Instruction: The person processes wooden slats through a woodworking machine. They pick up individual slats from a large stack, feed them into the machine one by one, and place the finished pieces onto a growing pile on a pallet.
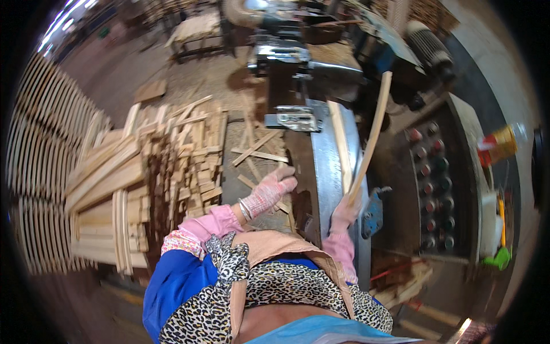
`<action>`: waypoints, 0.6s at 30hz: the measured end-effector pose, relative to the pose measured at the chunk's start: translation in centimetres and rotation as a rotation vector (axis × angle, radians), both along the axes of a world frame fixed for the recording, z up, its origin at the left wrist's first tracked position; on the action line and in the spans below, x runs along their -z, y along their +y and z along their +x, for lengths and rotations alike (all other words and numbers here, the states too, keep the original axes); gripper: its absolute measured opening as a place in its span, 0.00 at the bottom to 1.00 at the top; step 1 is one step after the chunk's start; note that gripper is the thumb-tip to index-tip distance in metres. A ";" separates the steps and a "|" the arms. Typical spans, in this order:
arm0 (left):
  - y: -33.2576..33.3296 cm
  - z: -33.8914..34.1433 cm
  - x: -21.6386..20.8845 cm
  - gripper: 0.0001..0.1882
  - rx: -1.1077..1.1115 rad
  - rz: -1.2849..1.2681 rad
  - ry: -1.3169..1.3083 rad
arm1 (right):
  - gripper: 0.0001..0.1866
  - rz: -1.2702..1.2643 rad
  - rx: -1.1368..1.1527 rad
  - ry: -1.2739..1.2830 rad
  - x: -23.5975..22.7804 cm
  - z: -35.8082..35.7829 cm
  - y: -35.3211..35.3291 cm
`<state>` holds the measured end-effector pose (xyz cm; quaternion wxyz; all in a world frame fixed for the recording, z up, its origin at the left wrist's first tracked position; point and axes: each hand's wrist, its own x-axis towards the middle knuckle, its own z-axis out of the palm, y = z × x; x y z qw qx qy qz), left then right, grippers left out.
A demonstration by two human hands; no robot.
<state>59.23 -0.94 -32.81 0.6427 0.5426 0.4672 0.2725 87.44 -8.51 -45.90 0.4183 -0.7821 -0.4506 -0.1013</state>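
Note:
My right hand, in a pale pink glove, is closed around the near end of a long wooden strip that slants up and away to the right. A second wooden strip lies lengthwise on the shiny metal machine bed, its near end reaching the same hand; whether it is gripped too cannot be told. To the left of the bed hovers my left hand in a pink-stained glove, fingers loosely extended, with nothing visible in it. Beneath and beyond it, loose wooden offcuts lie crisscrossed.
Left stands a large pile of wooden strips, with a slatted stack behind. A metal machine head overhangs the bed's far part. At right are a button panel, a motor and a blue fitting beside the bed.

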 end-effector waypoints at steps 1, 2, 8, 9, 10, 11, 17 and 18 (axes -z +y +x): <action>0.2 -1.4 -2.1 0.31 -0.035 0.173 0.062 | 0.29 -0.223 0.128 -0.003 0.6 0.7 3.1; 0.4 -3.0 -4.4 0.30 -0.059 0.265 0.079 | 0.29 -0.206 0.126 0.070 0.7 0.9 5.5; 1.6 -20.2 -15.0 0.36 -0.305 0.695 0.732 | 0.30 -0.495 -0.041 0.078 -3.1 -1.3 10.2; 1.0 -24.2 -16.1 0.35 -0.387 0.693 0.842 | 0.29 -0.484 -0.036 0.122 -4.2 -2.4 8.3; 1.2 -28.8 -16.8 0.35 -0.361 0.759 1.038 | 0.26 -0.471 -0.017 0.123 -2.9 -1.0 6.0; -0.3 -32.9 -17.1 0.32 -0.376 0.897 1.285 | 0.25 -0.267 -0.076 0.061 -0.9 0.1 2.8; -8.4 -46.4 -15.6 0.41 -0.301 0.165 1.925 | 0.25 -0.835 0.206 -0.044 -4.9 -1.9 -13.2; -8.9 -48.1 -13.9 0.42 -0.340 0.224 1.907 | 0.25 -0.801 0.219 -0.104 -3.9 -1.6 -14.1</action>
